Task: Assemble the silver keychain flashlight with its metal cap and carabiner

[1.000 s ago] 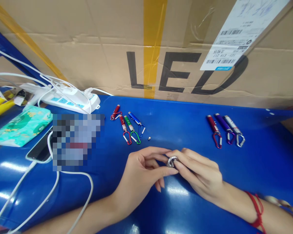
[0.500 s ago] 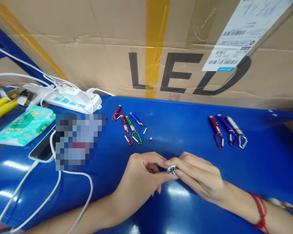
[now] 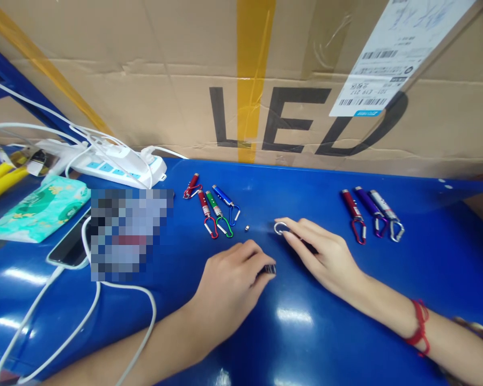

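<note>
Head view shows my right hand [image 3: 326, 254] with flat, spread fingers touching the silver clip [image 3: 280, 228] on the blue table [image 3: 306, 332], while my left hand [image 3: 233, 273], nearer me, curls around the small dark tube [image 3: 270, 269].

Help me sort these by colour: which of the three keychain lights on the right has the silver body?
The silver light, farthest right of the three. Its neighbours are purple in the middle and red on the left, nearest the right hand.

Both my forearms are bare, no sleeves. Around my right wrist [image 3: 419, 328] sits a red cord bracelet (knotted, a few thin strands), with a paler bracelet [image 3: 473, 328] further up.
</note>
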Demonstrator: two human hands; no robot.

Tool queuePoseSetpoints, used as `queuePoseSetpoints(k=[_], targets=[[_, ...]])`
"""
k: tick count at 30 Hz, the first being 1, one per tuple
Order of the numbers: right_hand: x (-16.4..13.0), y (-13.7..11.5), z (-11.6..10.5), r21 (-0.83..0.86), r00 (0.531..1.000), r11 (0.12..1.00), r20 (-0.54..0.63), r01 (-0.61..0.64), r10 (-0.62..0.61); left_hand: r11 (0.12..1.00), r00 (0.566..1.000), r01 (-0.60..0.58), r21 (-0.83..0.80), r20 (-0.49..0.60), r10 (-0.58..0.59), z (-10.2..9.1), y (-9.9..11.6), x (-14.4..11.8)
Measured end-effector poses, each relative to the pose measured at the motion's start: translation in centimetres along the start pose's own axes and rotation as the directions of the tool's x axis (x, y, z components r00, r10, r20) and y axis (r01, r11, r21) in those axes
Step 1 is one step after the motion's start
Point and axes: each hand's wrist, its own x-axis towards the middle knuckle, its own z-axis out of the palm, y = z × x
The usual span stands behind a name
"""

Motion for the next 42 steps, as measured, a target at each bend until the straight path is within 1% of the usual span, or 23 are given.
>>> queuePoseSetpoints(k=[3,6,8,10,12,14,16,17,19,20,22,26,28,30,32,34,36,38,42], targets=[[0.3,0.9,0.0,-0.087,0.998,0.996,0.052,-0.025,0.03,0.998,1.0,0.025,0.051,-0.003,-0.025,-0.3,-0.7,0.5],[0.4,1.3,0.1,-0.136,0.996,0.99,0.073,-0.047,0.057,0.991,0.999,0.045,0.122,0.006,-0.046,-1.2,-1.1,1.0],[0.4,1.3,0.2,-0.145,0.996,0.988,0.063,-0.056,0.066,0.976,0.996,0.086,0.198,-0.017,-0.084,-2.3,-1.0,1.1],[0.4,1.2,0.2,-0.163,0.998,0.985,0.031,-0.05,0.056,0.962,0.989,0.146,0.232,-0.043,-0.139,-3.4,-0.5,1.1],[0.5,1.0,0.1,-0.19,1.0,0.982,-0.012,-0.007,0.004,0.936,0.976,0.218,0.275,-0.048,-0.213,-4.4,0.3,0.8],[0.6,0.7,-0.1,-0.212,0.994,0.972,-0.023,0.1,-0.107,0.887,0.952,0.289,0.36,-0.006,-0.307,-4.9,1.2,0.3],[0.6,0.4,-0.1,-0.216,0.974,0.95,0.022,0.225,-0.226,0.836,0.91,0.331,0.437,0.087,-0.405,-4.9,1.7,-0.2],[0.6,0.2,0.0,-0.211,0.963,0.939,0.056,0.27,-0.264,0.82,0.885,0.338,0.461,0.141,-0.444,-4.8,1.9,-0.4],[0.5,0.0,0.2,-0.193,0.951,0.933,0.113,0.305,-0.287,0.811,0.845,0.333,0.481,0.231,-0.483,-4.5,1.9,-0.7],[0.4,0.0,0.3,-0.182,0.951,0.936,0.129,0.302,-0.282,0.818,0.84,0.32,0.478,0.256,-0.479,-4.3,1.8,-0.8],[0.3,-0.1,0.5,-0.165,0.953,0.942,0.135,0.292,-0.272,0.843,0.858,0.289,0.454,0.268,-0.439,-4.1,1.6,-1.1],[0.7,-0.4,0.4,-0.211,0.953,0.933,0.15,0.291,-0.263,0.891,0.916,0.237,0.387,0.216,-0.338,-4.2,1.2,-1.1],[1.3,-0.7,0.4,-0.263,0.961,0.929,0.158,0.261,-0.226,0.913,0.931,0.233,0.335,0.194,-0.309,-4.7,1.0,-0.7],[2.1,-1.1,0.7,-0.298,0.975,0.932,0.144,0.205,-0.168,0.931,0.937,0.256,0.261,0.168,-0.305,-5.3,0.7,0.0],[2.9,-1.4,1.2,-0.308,0.984,0.938,0.12,0.16,-0.129,0.943,0.949,0.274,0.186,0.104,-0.297,-5.9,0.4,0.6],[3.6,-1.4,1.8,-0.297,0.986,0.942,0.11,0.154,-0.127,0.959,0.963,0.268,0.094,0.016,-0.27,-6.3,0.0,0.9],[4.0,-1.3,2.3,-0.266,0.983,0.948,0.111,0.172,-0.147,0.975,0.972,0.222,-0.033,-0.067,-0.224,-6.4,-0.2,1.0],[4.1,-1.2,2.5,-0.232,0.98,0.955,0.118,0.183,-0.159,0.979,0.978,0.151,-0.135,-0.122,-0.168,-6.2,-0.3,0.7],[3.8,-1.3,2.4,-0.24,0.986,0.96,0.12,0.144,-0.118,0.98,0.988,0.011,-0.201,-0.15,-0.041,-5.3,0.0,0.5]])
